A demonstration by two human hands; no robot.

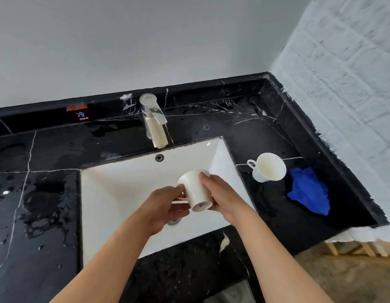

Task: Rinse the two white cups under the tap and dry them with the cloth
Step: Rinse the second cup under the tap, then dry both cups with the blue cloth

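Both hands hold one white cup point(195, 190) over the white sink point(124, 189), tipped so its base faces me and its mouth points away. My left hand point(165, 204) grips it at the handle side, and my right hand point(222, 196) wraps its right wall with the thumb near the rim. The second white cup point(269, 167) stands upright on the black counter right of the sink, handle to the left. A crumpled blue cloth point(308, 191) lies just right of that cup. The metal tap point(154, 121) stands behind the basin; no water stream shows.
The black marble counter point(36, 204) is wet with puddles left of the sink. A small "COLD" label point(81, 115) sits on the back ledge. A white brick wall point(342, 95) borders the counter's right side. The drain point(174, 220) is partly hidden under my left hand.
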